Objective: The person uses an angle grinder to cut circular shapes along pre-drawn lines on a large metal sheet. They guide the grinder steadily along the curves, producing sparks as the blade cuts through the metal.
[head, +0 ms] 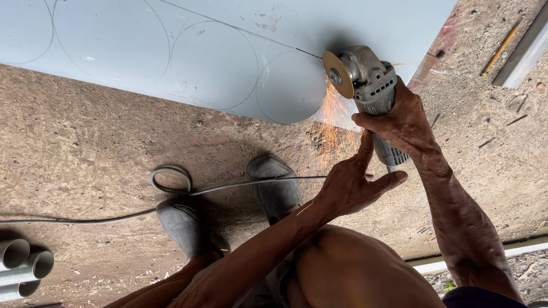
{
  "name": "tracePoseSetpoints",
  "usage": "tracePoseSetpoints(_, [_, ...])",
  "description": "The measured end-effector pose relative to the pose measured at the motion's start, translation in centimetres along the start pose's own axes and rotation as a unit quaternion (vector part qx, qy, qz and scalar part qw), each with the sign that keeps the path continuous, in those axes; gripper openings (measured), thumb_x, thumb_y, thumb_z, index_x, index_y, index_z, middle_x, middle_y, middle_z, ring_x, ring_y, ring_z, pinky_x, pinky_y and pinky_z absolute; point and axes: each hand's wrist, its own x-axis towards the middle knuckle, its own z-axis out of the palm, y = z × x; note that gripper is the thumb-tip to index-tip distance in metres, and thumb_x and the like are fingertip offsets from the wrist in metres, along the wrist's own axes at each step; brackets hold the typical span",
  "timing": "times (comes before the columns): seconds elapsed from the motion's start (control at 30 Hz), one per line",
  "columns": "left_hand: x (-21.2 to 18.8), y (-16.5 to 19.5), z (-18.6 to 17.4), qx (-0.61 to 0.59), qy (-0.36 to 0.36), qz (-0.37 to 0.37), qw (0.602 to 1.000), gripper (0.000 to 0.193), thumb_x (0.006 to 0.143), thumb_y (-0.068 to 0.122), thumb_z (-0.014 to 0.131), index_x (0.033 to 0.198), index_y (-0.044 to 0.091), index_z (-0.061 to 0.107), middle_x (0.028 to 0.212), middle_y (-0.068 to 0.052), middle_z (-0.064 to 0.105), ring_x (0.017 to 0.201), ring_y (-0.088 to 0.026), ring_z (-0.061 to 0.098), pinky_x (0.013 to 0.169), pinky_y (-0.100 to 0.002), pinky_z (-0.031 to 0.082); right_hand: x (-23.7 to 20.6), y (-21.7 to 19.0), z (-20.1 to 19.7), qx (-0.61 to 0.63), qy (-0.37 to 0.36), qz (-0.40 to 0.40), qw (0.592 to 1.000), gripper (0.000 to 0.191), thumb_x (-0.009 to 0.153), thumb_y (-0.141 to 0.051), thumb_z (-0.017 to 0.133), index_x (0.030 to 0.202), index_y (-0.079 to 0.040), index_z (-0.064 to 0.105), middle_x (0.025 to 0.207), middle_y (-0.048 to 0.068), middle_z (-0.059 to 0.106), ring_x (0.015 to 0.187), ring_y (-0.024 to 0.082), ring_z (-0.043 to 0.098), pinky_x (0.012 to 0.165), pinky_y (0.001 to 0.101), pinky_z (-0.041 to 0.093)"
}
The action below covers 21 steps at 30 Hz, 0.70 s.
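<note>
Rough concrete floor (103,137), brown and gritty, fills the single head view from left to right.

Item 1: pale grey metal sheet (240,34), lying flat on the floor across the upper part of the view. Several circles are scribed on it; 1 rounded disc outline (291,85) sits at the sheet's near edge, partly cut free.

Item 2: grey angle grinder (368,85), body tilted, its thin cutting disc (337,74) standing on edge against the sheet just right of the rounded outline. Orange sparks (331,120) spray down from the contact point onto the floor.

Item 3: right hand (402,122), wrapped around the grinder's body, fingers pressed together in a full grip.

Item 4: left hand (354,182), below the right, at the grinder's rear handle; index finger raised along the handle, thumb spread out to the right, remaining fingers curled.

Item 5: grey power cable (171,185), running across the floor from the left edge, with 1 loop, toward the left hand.

Item 6: 2 dark shoes (274,185), planted on the floor on either side of the cable.

Item 7: 3 grey pipe ends (25,262), stacked at the lower left corner.

Item 8: yellow pencil (502,48), lying on the floor at upper right, beside a grey metal bar (525,54).
</note>
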Motion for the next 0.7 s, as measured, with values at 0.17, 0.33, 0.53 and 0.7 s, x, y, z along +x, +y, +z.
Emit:
tracePoseSetpoints(0.17, [-0.07, 0.23, -0.08, -0.014, 0.004, 0.019, 1.0, 0.126, 0.086, 0.073, 0.054, 0.165, -0.001, -0.011, 0.108, -0.033, 0.07, 0.087, -0.042, 0.077, 0.076, -0.047, 0.065, 0.23, -0.03, -0.18, -0.029, 0.001, -0.032, 0.999, 0.077, 0.074, -0.025, 0.087, 0.137, 0.003, 0.051, 0.108, 0.016, 0.071, 0.098, 0.029, 0.074, 0.082, 0.0436, 0.066])
tracePoseSetpoints(0.33, [-0.33, 0.82, -0.26, -0.005, 0.006, -0.001, 1.0, 0.126, 0.084, 0.07, 0.056, 0.168, 0.002, -0.01, 0.101, -0.032, 0.072, 0.084, -0.042, 0.076, 0.074, -0.047, 0.063, 0.27, -0.31, -0.49, -0.053, -0.007, 0.02, 0.998, 0.082, 0.071, -0.028, 0.085, 0.138, 0.002, 0.05, 0.105, 0.019, 0.072, 0.094, 0.031, 0.075, 0.085, 0.0443, 0.065])
tracePoseSetpoints(0.53, [-0.22, 0.94, -0.15, 0.01, 0.007, 0.004, 1.0, 0.126, 0.086, 0.07, 0.057, 0.167, 0.0, -0.01, 0.102, -0.032, 0.072, 0.087, -0.042, 0.077, 0.075, -0.045, 0.063, 0.25, -0.74, -0.76, -0.05, -0.009, 0.008, 0.999, 0.085, 0.07, -0.029, 0.085, 0.14, 0.002, 0.049, 0.107, 0.019, 0.073, 0.096, 0.031, 0.075, 0.088, 0.0433, 0.064])
tracePoseSetpoints(0.7, [-0.14, 0.83, -0.02, -0.017, 0.013, 0.025, 0.999, 0.126, 0.086, 0.069, 0.057, 0.168, -0.004, -0.004, 0.1, -0.031, 0.071, 0.082, -0.039, 0.076, 0.069, -0.042, 0.064, 0.35, -0.31, -0.88, -0.05, -0.013, -0.007, 0.999, 0.08, 0.072, -0.028, 0.085, 0.137, 0.003, 0.052, 0.109, 0.02, 0.073, 0.1, 0.031, 0.075, 0.09, 0.0438, 0.065])
